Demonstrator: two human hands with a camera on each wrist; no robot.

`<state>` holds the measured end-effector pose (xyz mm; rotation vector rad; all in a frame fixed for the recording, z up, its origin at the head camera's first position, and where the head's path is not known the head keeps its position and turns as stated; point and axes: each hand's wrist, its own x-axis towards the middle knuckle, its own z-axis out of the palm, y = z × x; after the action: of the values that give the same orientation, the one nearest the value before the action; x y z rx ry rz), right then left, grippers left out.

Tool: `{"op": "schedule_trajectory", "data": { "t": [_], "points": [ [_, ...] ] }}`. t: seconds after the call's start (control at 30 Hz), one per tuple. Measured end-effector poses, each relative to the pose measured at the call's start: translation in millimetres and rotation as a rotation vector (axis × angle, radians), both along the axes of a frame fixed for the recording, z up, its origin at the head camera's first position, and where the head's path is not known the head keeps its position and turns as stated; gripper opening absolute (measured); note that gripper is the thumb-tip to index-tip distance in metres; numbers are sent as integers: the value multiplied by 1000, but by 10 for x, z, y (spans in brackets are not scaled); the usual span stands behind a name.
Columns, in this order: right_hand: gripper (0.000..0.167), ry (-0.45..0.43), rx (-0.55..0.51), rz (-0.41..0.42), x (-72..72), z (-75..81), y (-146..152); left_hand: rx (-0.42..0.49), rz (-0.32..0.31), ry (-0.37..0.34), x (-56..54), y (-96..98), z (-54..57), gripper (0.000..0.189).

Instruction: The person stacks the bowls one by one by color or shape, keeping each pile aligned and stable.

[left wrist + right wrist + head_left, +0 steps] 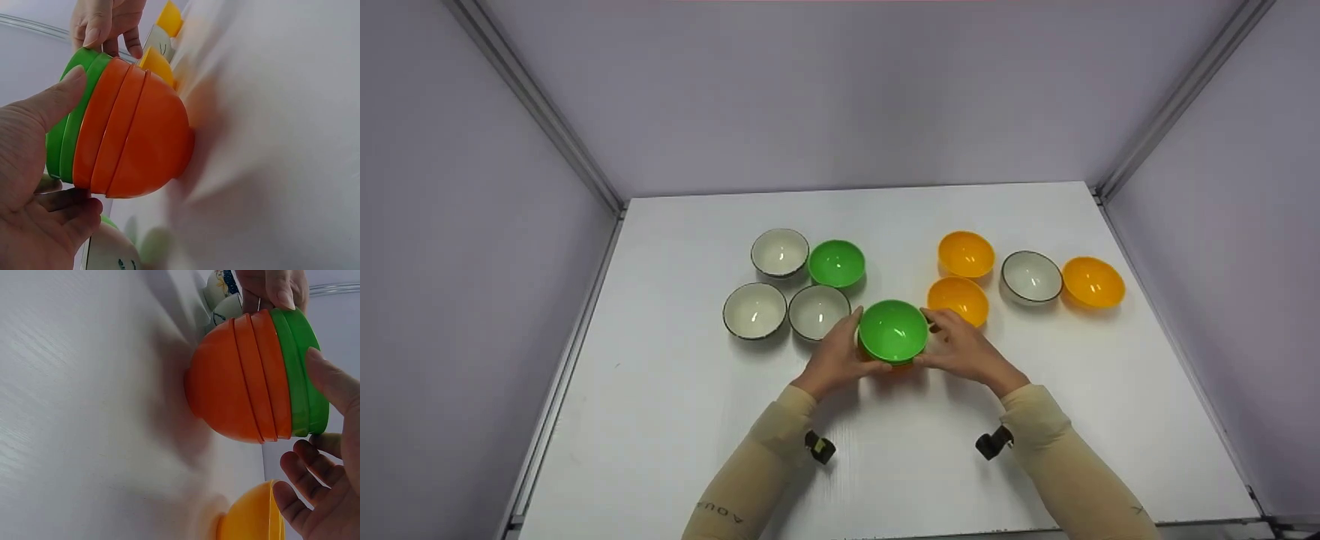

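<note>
A stack of nested bowls stands upright between the hands near the middle of the table, its foot at or just above the tabletop. Green bowls (893, 331) form its top; orange bowls (154, 132) lie below, mostly hidden from the head view. On the left side, the left hand (838, 358) grips the stack, thumb along the green part and fingers curled around the far side. The right hand (969, 352) holds the opposite side, its thumb on the green rim and a finger behind it; its other fingers spread loosely in the right wrist view.
Left of the stack, white bowls (755, 311) with dark rims cluster around a green bowl (838, 264). To the right are yellow-orange bowls (966, 255) and a white bowl (1032, 277); one yellow-orange bowl (960, 298) sits close behind the right hand. Pale walls enclose the white table (660, 420).
</note>
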<state>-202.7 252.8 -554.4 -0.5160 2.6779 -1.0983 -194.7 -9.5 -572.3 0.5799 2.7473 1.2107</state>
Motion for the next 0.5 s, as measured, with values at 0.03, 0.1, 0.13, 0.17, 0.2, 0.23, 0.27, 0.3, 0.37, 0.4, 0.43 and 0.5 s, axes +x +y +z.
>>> {"op": "schedule_trajectory", "data": {
  "t": [0.03,0.1,0.13,0.17,0.2,0.23,0.27,0.3,0.37,0.4,0.43,0.5],
  "points": [
    [95,-7,-1,-2,0,-2,-1,-4,1,-5,-1,-14,17,112],
    [96,-14,-11,-7,0,-11,-3,-21,5,-15,-8,-55,57,112],
    [96,-18,-20,-9,2,-17,-2,-29,10,-20,-14,-83,85,110],
    [96,-21,-33,-12,6,-26,1,-39,15,-18,-25,-115,118,108],
    [96,-25,-46,-18,11,-35,6,-47,22,-8,-40,-150,152,104],
    [96,-30,-61,-22,16,-45,14,-58,35,11,-58,-190,189,97],
    [95,-34,-75,-30,24,-55,24,-68,49,34,-82,-230,228,89],
    [93,-40,-90,-38,33,-65,38,-74,62,69,-114,-272,269,80],
    [89,-54,-108,-49,56,-90,79,-94,96,139,-189,-355,348,62],
    [86,-63,-112,-50,71,-99,105,-107,115,170,-231,-395,383,53],
    [84,-73,-113,-49,86,-110,131,-124,133,195,-275,-432,415,47],
    [79,-94,-109,-38,120,-131,187,-164,163,215,-370,-497,463,38]
  ]
}}
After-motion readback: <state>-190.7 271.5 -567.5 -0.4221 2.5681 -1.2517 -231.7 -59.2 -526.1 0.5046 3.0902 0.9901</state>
